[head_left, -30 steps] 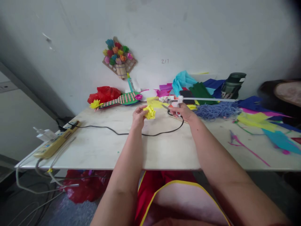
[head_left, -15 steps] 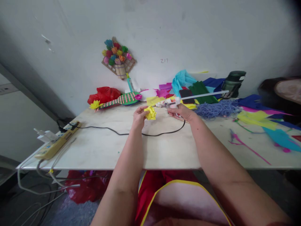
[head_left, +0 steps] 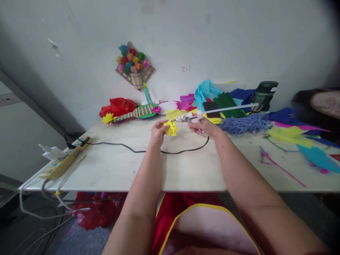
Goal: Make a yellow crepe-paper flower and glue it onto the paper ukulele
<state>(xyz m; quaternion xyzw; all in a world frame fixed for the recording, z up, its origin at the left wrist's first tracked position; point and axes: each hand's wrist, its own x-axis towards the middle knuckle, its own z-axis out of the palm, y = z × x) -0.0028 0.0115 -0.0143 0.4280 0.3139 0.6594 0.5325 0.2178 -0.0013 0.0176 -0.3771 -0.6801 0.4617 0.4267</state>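
- Hands meet at the centre of the frame, above the far half of the pale stone-look tabletop (head_left: 119, 170).
- The left hand (head_left: 157, 131) is pinched closed around a small crumpled yellow paper flower (head_left: 170, 128), held just above the table surface.
- The right hand (head_left: 206, 126) is wrapped around the grip of a white hot-glue gun (head_left: 190, 117). Its nozzle points left and sits just beside the flower; whether it touches cannot be told.
- A long translucent glue stick (head_left: 228, 108) juts from the back of the gun toward the upper right, ending near a dark green bottle (head_left: 262, 95).
- A thin black cord (head_left: 164, 152) loops under both hands and runs left to a yellow power strip (head_left: 63, 161), which overhangs the table's left edge.
- Bare tabletop lies between the cord and the front edge, across the lower middle of the frame.
- Right of the hands the surface is crowded with a heap of blue-violet yarn (head_left: 245, 124) and loose sheets of coloured tissue paper (head_left: 292, 136).
- Along the wall at upper left of the table lie a red plastic bag (head_left: 118, 105) and a green striped paddle-shaped craft piece (head_left: 138, 112).
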